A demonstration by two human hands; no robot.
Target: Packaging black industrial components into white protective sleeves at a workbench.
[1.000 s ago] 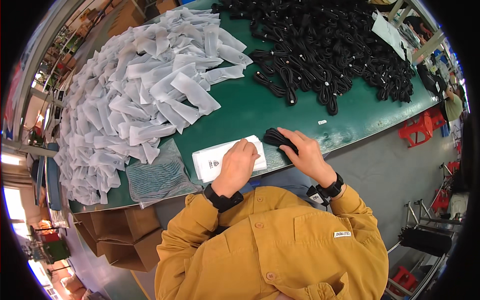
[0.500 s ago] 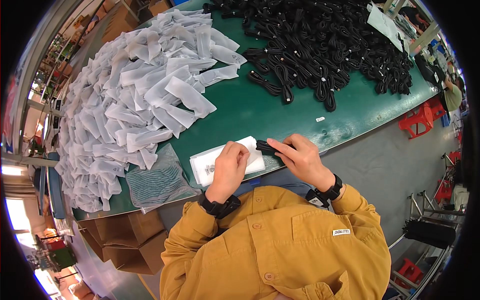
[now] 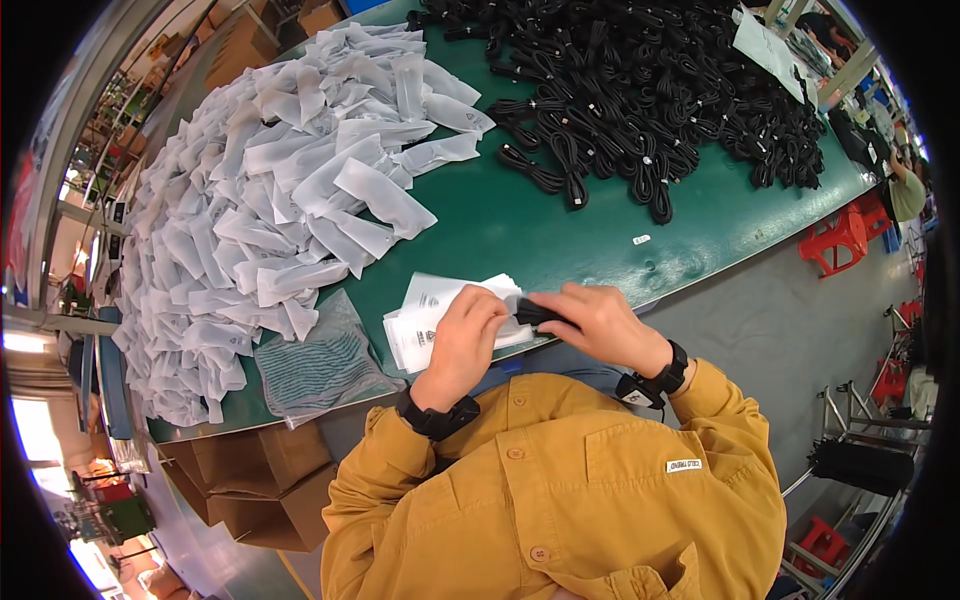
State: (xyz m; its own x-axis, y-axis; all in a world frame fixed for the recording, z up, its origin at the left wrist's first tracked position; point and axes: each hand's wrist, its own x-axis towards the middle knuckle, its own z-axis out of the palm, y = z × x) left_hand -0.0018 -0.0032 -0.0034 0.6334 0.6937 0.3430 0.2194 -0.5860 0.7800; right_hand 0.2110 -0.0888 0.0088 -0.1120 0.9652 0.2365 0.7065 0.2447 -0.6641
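My right hand (image 3: 606, 326) is closed on a bundled black cable (image 3: 538, 313) just above the table's near edge. The cable's left end meets the mouth of a frosted white plastic bag (image 3: 432, 290). Closed on that bag, my left hand (image 3: 464, 338) pinches it near the mouth, and the bag's far end sticks up beyond the knuckles. Whether the cable tip is inside the bag, I cannot tell. Under the left hand lies a stack of flat white bags (image 3: 407, 346) with dark print.
Filled white bags (image 3: 250, 200) form a large heap on the left of the green table (image 3: 560, 240). Bundled black cables (image 3: 640, 90) are piled at the back right. A clear bag of blue-green striped material (image 3: 322, 362) lies left of the stack. Cardboard boxes (image 3: 255, 475) stand below.
The left hand has lifted one bag off the stack, turning it at an angle. The right hand has brought the cable's end against the bag's mouth.
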